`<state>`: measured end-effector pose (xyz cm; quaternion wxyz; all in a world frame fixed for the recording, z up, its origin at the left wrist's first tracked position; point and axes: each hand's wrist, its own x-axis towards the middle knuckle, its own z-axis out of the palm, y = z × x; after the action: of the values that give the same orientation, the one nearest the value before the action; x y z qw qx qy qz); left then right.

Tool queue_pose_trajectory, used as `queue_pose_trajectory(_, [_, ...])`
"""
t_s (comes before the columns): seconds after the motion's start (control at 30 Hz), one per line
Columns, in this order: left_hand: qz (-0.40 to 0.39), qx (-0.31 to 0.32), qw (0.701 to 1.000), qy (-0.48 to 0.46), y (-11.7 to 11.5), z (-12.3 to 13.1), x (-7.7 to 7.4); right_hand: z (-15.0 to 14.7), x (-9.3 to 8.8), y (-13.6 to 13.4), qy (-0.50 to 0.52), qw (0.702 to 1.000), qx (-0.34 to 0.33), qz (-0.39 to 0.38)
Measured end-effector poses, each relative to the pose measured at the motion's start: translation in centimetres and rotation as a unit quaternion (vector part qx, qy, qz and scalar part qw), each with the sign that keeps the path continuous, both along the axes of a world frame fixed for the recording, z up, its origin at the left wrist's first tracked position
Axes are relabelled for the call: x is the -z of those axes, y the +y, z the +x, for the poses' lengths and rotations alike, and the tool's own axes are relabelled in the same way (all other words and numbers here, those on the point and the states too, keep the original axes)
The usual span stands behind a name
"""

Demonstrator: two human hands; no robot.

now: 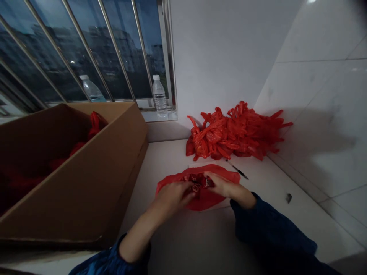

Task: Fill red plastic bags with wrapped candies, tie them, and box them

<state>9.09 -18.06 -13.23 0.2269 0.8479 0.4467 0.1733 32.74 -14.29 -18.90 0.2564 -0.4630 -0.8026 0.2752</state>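
Note:
A red plastic bag (203, 204) lies spread on the white surface in front of me. Several small dark-red packets (196, 188) with pale printed marks rest on its middle. My left hand (173, 195) reaches in from the left, its fingers and thumb curled round the packets' near left side; what lies under its fingers is partly hidden. From the right, my right hand (220, 184) has its fingers closed on a small red packet (208, 181) with a pale printed edge. Both hands are low over the bag, with the packets between them.
Knotted red plastic bags (235, 131) are heaped against the wall. A large cardboard box (86, 179) with red bags inside stands at left. Behind the bag lies a black pen (240, 172); a small dark object (288, 198) is at right. Water bottles (159, 97) stand by the barred window.

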Motion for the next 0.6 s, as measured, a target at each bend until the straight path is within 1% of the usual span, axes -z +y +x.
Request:
queue_pose_trajectory(0.03, [0.007,-0.015,1.0,0.01,0.3,0.0,-0.2,-0.3,-1.1,-0.4,-0.004,1.0,-0.017,-0.002])
queue_pose_trajectory(0.1, [0.011,-0.047,0.999,-0.011,0.7,0.0,-0.6,-0.9,-3.5,-1.5,-0.023,0.998,-0.065,0.003])
queue_pose_trajectory(0.17, [0.001,-0.059,0.997,-0.047,0.9,0.0,-0.9,-1.4,-5.6,-2.7,-0.029,0.996,-0.08,0.036])
queue_pose_trajectory(0.23, [-0.02,-0.055,0.994,-0.094,1.0,-0.1,-1.1,-1.8,-7.1,-3.5,-0.017,0.995,-0.073,0.063])
queue_pose_trajectory(0.33, [-0.071,-0.037,0.981,-0.179,1.0,-0.3,-1.4,-1.8,-7.8,-3.8,0.044,0.994,-0.068,0.072])
queue_pose_trajectory(0.43, [-0.103,-0.036,0.966,-0.235,0.9,-0.6,-1.7,-1.3,-7.9,-3.5,0.106,0.991,-0.069,0.033])
queue_pose_trajectory(0.53, [-0.091,-0.037,0.963,-0.251,0.7,-0.6,-2.1,-0.8,-8.0,-3.3,0.104,0.993,-0.056,0.008])
queue_pose_trajectory(0.6, [-0.079,-0.038,0.962,-0.258,0.6,-0.5,-2.2,-0.7,-8.1,-3.3,0.1,0.993,-0.047,0.029])
